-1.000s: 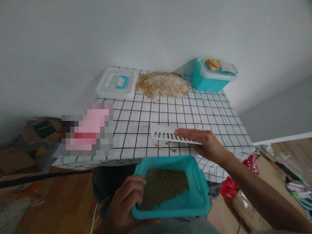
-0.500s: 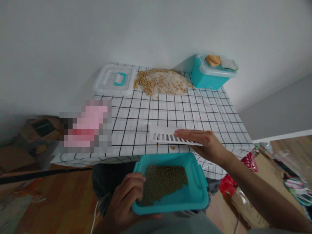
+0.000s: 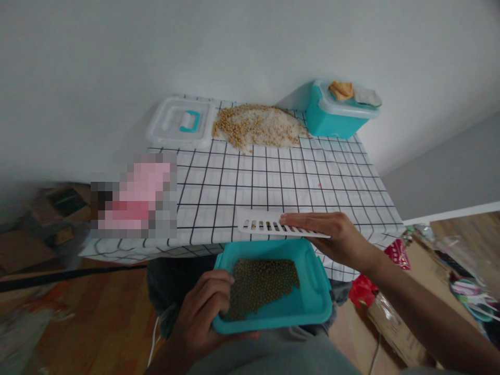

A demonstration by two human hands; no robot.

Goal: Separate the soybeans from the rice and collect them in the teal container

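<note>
My left hand (image 3: pixel 209 307) is closed over the left wall of a turquoise plastic box (image 3: pixel 308 307), fingers inside the rim and thumb underneath. Small olive-green beans (image 3: pixel 265 286), which look like mung beans, cover the left and middle of its floor. The box is tilted at the table's front edge, above my lap. My right hand (image 3: pixel 332 232) grips the right part of a white slotted plastic plate (image 3: pixel 253 225). That plate stands on its long edge on the tablecloth, just behind the box. A few bean bits show through its slots.
A heap of yellow soybeans and rice (image 3: pixel 258 125) lies at the back of the checked tablecloth (image 3: pixel 281 177). Left of it is a clear lid with a turquoise handle (image 3: pixel 179 122); right of it stands a lidded turquoise box (image 3: pixel 336 112). A blurred-out pink object (image 3: pixel 144 187) sits at the left.
The white slotted plate in my right hand has come nearer to the table's front edge and the box, over the few loose bits there. My left hand keeps its hold on the box.
</note>
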